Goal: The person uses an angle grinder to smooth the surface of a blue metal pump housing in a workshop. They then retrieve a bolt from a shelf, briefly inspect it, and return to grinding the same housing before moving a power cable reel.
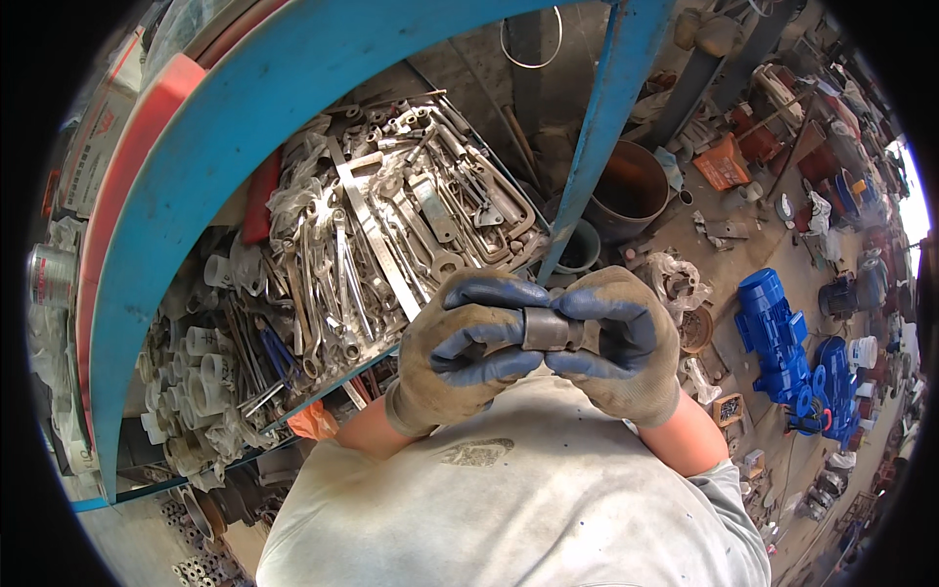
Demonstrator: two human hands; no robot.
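Note:
A short, dark metal cylindrical part [549,329], possibly a socket or sleeve, is held level in front of my chest. My left hand [477,337], in a dirty tan work glove with blue-coated fingers, grips its wider end. The narrower end is pinched by the thumb and fingers of my right hand [612,341], gloved the same way. Beyond my left hand lies a shelf heaped with combination wrenches [341,257], hex keys and sockets [422,114]. A flat steel bar or rule [374,238] crosses the heap.
A blue steel rack frame [594,132] rises ahead, its upper beam [220,103] curving at left. White plastic cups [205,367] crowd the left shelf. A rusty drum [631,180], a green bucket [579,246] and blue electric motors [770,330] stand on the floor at right.

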